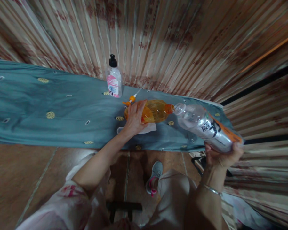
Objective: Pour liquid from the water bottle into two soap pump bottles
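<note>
My left hand (135,119) is wrapped round an amber see-through bottle (159,110), tipped over with its orange neck pointing right. My right hand (222,156) grips the base end of a large clear plastic bottle (193,119) with an orange, black and silver label. This bottle slants down to the left, its mouth right at the amber bottle's neck; whether the two touch I cannot tell. Beyond my left hand lies an orange pump head (131,99) with a thin pale tube. Under the amber bottle shows a white sheet, perhaps tissue (150,128).
A clear bottle with a black pump top (114,81) and pink label stands at the back of the cloth-covered table (69,108). A small whitish round piece (120,130) lies near my left forearm. Pleated curtains (139,41) hang directly behind the table.
</note>
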Tool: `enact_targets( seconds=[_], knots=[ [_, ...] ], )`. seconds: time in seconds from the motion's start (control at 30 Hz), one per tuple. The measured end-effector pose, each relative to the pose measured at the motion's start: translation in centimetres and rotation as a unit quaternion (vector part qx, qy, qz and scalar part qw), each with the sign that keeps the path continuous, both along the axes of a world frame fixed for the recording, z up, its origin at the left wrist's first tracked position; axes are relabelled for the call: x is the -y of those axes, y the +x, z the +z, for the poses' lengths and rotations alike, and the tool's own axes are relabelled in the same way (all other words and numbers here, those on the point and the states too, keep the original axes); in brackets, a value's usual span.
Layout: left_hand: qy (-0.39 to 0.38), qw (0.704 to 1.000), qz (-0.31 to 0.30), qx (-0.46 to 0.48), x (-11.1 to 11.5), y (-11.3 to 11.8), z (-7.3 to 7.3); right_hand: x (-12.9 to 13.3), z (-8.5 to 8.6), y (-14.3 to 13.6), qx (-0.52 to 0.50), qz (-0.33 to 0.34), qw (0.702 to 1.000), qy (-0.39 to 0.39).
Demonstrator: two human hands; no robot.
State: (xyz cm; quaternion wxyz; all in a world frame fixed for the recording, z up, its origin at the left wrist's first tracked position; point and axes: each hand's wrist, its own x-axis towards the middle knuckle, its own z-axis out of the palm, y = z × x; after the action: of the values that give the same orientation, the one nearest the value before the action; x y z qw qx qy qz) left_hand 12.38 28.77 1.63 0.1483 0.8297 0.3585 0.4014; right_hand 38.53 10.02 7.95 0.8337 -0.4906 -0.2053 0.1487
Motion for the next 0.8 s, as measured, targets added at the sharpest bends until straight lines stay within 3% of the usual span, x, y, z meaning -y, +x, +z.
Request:
enact_targets(
  seconds=[0.23, 0.8],
  knots=[
    [0.005, 1.000, 0.007, -0.006, 0.10, 0.01, 0.08, -0.20, 0.03, -0.11, -0.011, -0.024, 1.000, -0.007],
    [-0.004, 1.000, -0.008, 0.005, -0.06, -0.07, -0.14, -0.15, 0.17, -0.36, -0.016, -0.010, 1.000, 0.008]
  ],
)
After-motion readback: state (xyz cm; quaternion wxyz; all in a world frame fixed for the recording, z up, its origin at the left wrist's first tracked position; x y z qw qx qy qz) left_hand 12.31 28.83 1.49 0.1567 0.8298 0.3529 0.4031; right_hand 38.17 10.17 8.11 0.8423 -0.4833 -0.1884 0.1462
